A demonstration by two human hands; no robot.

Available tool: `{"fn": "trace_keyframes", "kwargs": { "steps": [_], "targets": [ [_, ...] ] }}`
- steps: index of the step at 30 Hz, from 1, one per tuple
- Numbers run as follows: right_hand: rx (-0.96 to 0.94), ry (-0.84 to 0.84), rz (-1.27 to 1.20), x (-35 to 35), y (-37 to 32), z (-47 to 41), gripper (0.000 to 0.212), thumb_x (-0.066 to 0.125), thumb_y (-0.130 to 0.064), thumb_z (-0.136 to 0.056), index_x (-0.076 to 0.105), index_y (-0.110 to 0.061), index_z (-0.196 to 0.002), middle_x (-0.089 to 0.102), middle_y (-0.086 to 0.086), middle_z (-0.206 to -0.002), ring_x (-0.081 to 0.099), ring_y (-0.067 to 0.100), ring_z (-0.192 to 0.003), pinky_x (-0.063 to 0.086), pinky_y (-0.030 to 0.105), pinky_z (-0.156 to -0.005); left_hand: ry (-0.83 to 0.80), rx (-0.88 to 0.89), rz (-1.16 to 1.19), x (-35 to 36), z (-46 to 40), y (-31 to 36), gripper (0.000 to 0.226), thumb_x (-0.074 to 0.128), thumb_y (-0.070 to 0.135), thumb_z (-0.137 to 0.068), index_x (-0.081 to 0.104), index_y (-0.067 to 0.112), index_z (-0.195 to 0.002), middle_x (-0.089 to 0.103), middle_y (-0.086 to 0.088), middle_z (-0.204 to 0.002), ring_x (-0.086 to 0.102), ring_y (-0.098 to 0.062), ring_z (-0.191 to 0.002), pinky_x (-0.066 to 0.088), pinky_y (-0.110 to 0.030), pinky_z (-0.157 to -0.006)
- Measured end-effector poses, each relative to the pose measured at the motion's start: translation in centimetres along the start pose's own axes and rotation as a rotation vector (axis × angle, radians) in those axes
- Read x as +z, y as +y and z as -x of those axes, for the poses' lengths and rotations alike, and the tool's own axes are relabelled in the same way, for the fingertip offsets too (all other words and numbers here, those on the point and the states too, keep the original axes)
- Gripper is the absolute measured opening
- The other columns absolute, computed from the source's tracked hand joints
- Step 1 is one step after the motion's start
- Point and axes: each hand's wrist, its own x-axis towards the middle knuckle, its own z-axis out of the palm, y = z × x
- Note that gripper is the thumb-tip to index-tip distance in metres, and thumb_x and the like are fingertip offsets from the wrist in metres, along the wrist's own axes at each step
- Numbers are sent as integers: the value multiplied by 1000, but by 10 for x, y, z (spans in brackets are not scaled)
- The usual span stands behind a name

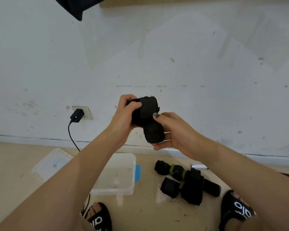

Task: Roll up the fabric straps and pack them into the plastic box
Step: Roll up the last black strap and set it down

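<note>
Head view, both hands raised before a scuffed white wall [190, 55]. Black fabric strap [147, 117], partly rolled, held between the two hands above the floor. Left hand [123, 117]: fingers curled over the strap's upper left end, thumb pressed on its face. Right hand [172, 132]: thumb on the strap's middle, remaining fingers cupped beneath the rolled lower end [153, 132], which rests on them. Below, on the beige floor [148, 214]: clear plastic box [117, 189], open, no straps visible inside; its lid [48, 165] just to the left. Right of the box, a cluster of rolled black straps [188, 182], one bound with green. Charger [77, 115] plugged into a wall socket; black slides [100, 219] on both feet.
</note>
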Motion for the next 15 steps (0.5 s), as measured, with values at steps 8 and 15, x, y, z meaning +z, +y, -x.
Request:
{"fn": "trace_keyframes", "kwargs": {
  "steps": [8,15],
  "targets": [
    [-183,106,130,2,3,7,53,61,-4,-99,38,-24,-143,74,5,-71,70,21,-60,57,30,-59,43,26,-24,-2,-3,-5,16,52,15,-104,50,25,-115,58,-9,-122,65,-26,-102,57,-28,-69],
    [-270,150,-59,0,-13,10,16,57,5,-99,71,-2,-100,69,17,-82,63,17,-55,55,25,-55,-61,-2,-61,2,3,-20,14,51,11,-104,48,21,-114,61,-22,-122,68,-29,-82,57,-37,-71]
  ]
}}
